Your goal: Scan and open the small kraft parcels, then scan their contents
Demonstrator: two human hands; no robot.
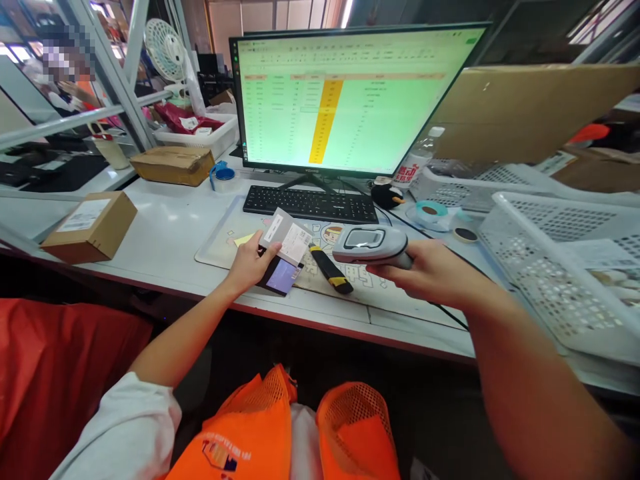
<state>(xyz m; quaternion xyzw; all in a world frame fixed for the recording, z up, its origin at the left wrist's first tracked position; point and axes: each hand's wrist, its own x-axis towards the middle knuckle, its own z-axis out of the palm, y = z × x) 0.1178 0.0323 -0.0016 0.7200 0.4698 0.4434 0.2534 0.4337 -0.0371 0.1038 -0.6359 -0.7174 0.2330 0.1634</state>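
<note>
My left hand pinches a small flat grey packet with white labels and tilts it up over the desk mat. A dark card or phone with a purple face lies under the packet by my fingers. My right hand grips a grey barcode scanner, its head aimed left toward the packet. A yellow-and-black utility knife lies on the mat between both hands.
Black keyboard and monitor with a green spreadsheet stand behind. Cardboard boxes sit left, white mesh baskets right. Tape rolls, a bottle, a fan.
</note>
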